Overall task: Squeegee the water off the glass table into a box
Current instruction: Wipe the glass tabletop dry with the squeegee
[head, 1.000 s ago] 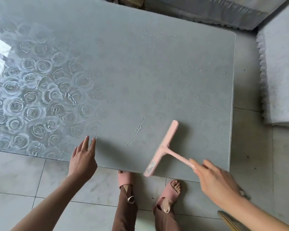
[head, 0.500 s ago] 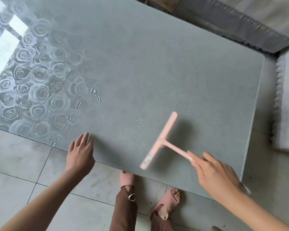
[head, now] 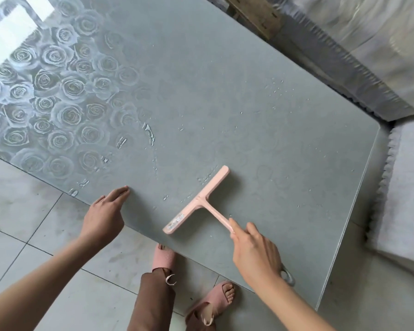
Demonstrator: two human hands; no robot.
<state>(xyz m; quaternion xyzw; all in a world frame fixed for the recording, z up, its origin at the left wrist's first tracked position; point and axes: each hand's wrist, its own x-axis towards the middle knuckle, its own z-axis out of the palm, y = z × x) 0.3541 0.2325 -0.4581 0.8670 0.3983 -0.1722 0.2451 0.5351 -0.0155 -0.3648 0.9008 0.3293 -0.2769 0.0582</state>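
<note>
Glass, grey-green and printed with pale roses over its left part, forms the top of the table point(head: 249, 103). At its near edge lies the left hand point(head: 105, 216), fingers straight and together, tips touching the glass, holding nothing. Just beyond and to the right of it, streaks of water point(head: 148, 132) trail across the surface, and finer drops point(head: 275, 89) are scattered toward the far right.

The pink squeegee point(head: 198, 199) rests on the glass between the two hands, close to the near edge. Its blade runs on a slant, one end near-left by the edge, the other far-right and further in. The handle leaves the blade's middle and runs near-right into the right hand point(head: 253, 252), whose fingers and thumb wrap round it.

Most of the streaks lie on the blade's far-left side, so the stroke likely depends on that facing. The right hand alone steers.

A pale sticker point(head: 176, 221) sits on the blade's near end, its writing too small to read. No box is surely in view.
</note>
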